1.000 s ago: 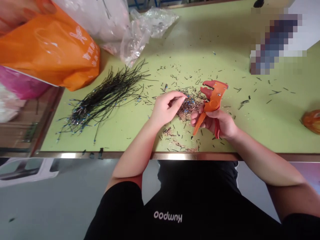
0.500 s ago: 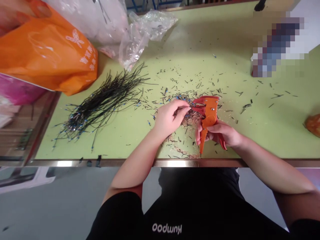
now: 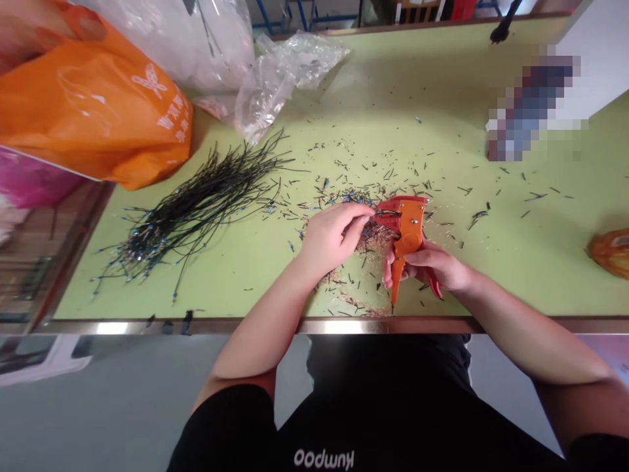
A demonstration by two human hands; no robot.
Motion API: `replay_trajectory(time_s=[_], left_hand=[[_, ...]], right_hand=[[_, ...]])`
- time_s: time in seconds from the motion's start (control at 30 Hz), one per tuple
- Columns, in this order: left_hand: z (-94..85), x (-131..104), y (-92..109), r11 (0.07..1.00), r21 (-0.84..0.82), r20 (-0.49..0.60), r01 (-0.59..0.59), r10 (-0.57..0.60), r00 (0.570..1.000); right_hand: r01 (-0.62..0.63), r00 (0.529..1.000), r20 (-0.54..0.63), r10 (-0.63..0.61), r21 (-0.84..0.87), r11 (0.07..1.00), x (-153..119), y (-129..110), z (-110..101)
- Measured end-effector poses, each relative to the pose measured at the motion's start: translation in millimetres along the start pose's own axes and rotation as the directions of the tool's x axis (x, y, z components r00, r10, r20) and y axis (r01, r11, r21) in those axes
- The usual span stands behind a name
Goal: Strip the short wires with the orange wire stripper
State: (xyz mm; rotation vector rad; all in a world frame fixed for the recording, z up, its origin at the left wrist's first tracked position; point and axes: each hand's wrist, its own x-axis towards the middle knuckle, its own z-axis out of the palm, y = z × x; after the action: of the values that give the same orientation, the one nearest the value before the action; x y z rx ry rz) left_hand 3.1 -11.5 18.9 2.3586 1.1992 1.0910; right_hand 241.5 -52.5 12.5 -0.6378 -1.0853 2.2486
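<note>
My right hand is wrapped round the handles of an orange and red wire stripper, whose head points up and whose red jaws face left. Just left of the jaws, my left hand pinches a thin black wire that reaches into them. Beneath the hands and tool lies a heap of copper strands and black cuttings, partly hidden. To the left a bundle of black wires with blue-tipped ends lies on the green table.
An orange bag and clear plastic bags occupy the back left. Short black offcuts are scattered rightward. At the right edge sits an orange object; a white panel stands at the back right. The metal table edge runs in front.
The camera view has shifted slightly. Both hands keep about the same place at the stripper, and the wire still reaches its jaws.
</note>
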Motion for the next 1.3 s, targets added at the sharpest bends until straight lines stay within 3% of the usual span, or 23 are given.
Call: replay_trajectory(time_s=[0.1, 0.3, 0.53, 0.87, 1.17, 1.3], left_hand=[[1.0, -1, 0, 1.0, -0.008, -0.009, -0.019, 0.019, 1.0], [5.5, -6, 0, 0.994, -0.094, -0.025, 0.048, -0.05, 0.998], [4.1, -5, -1, 0.998, -0.025, 0.01, 0.053, -0.053, 0.999], [-1.2, -1, 5, 0.982, 0.187, 0.15, 0.02, -0.049, 0.988], [0.7, -3, 5, 0.994, 0.094, 0.054, -0.049, 0.045, 0.998], [-0.9, -1, 2, 0.995, 0.08, 0.024, -0.05, 0.049, 0.999]], right_hand=[[-0.005, 0.999, -0.032, 0.004, -0.02, 1.0, -1, 1, 1], [0.022, 0.995, -0.096, -0.024, -0.025, 0.999, 1, 5, 6], [0.076, 0.985, -0.145, -0.092, -0.113, 0.991, 4, 10, 10], [0.105, 0.961, -0.237, -0.142, -0.164, 0.981, 13, 21, 19], [0.119, 0.933, -0.33, -0.141, -0.085, 0.989, 12, 28, 28], [0.127, 0.96, -0.256, -0.117, 0.022, 0.992, 10, 23, 28]])
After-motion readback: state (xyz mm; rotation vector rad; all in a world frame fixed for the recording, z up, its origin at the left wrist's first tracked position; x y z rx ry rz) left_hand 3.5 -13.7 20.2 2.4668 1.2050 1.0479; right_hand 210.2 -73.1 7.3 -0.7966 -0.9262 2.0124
